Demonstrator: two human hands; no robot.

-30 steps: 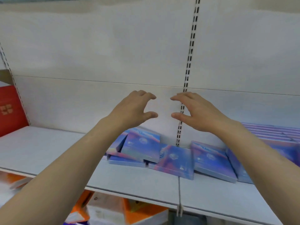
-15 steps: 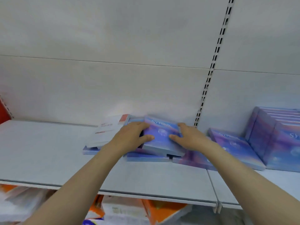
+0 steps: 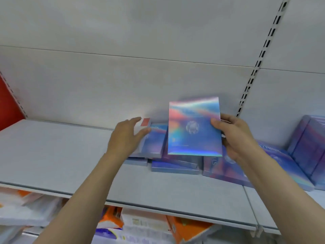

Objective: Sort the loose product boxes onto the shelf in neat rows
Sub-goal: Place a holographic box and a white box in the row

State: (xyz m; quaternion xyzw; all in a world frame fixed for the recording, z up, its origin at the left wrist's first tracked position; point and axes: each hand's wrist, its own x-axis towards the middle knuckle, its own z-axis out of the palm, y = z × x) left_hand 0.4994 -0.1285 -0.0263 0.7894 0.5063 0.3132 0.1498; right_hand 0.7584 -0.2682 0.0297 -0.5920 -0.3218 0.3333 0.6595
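Head view: a pale grey shelf point(image 3: 52, 155) runs across the scene, against a light back panel with a slotted upright point(image 3: 260, 55) at the right. Near the middle of the shelf, close to its back edge, a loose heap of flat blue-violet product boxes point(image 3: 174, 166) lies overlapped and askew. At the right end of the shelf, a neat row of boxes point(image 3: 309, 147) is stood on edge.

One holographic box point(image 3: 193, 127) is held upright above the heap by the right hand point(image 3: 235, 138), gripped at its right edge with the thumb on the front face and the fingers curled behind. The left hand point(image 3: 126, 138) is laid with fairly straight, relaxed fingers on a white-and-red box point(image 3: 143, 125) at the left of the heap; nothing is gripped by it.

The step in hand appears to be lifting one box clear for placing. It would be done well if the box were kept upright and square, carried to the row at the right, and set flush beside it while the heap is steadied.
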